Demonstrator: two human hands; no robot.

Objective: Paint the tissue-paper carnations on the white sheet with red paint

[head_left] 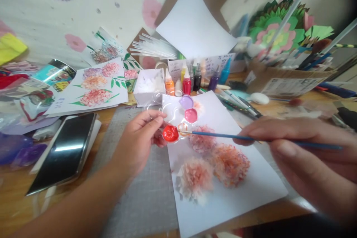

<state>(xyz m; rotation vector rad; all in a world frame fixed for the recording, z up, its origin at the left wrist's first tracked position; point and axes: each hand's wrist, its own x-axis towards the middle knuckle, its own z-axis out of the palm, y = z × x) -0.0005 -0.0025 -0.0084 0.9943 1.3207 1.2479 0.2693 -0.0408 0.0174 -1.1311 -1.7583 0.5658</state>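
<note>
1. Your left hand (141, 132) pinched the clear palette (176, 113) at its edge, just beside the red paint (170, 133), above the left part of the white sheet (200, 219). Holding it level mattered, because the paint looked wet and glossy.

2. Your right hand (323, 171) gripped the blue-handled paintbrush (223, 135) between thumb and fingers, well back from the bristles, with the tip pointing left. So rearward a hold probably suited a light touch; hard pressure would have made the tip wobble.

3. The bristles reached the right side of the red well; whether they were in the paint or just over it, the view could not settle. A shallow dip, tip only, then a stroke against the rim, seemed the surest guard against drips.

4. The orange-streaked well (183, 129) sat directly beside the red one, under the brush's line, with pink paint (191, 115) and lilac paint (186, 102) beyond. The low angle risked smearing colours together, so a slightly steeper brush would have been cleaner.

5. Three fluffy flower heads (196, 178) rested on the sheet, one beneath the handle's path. Any loaded tip deserved care above those pale, absorbent-looking petals.
</note>
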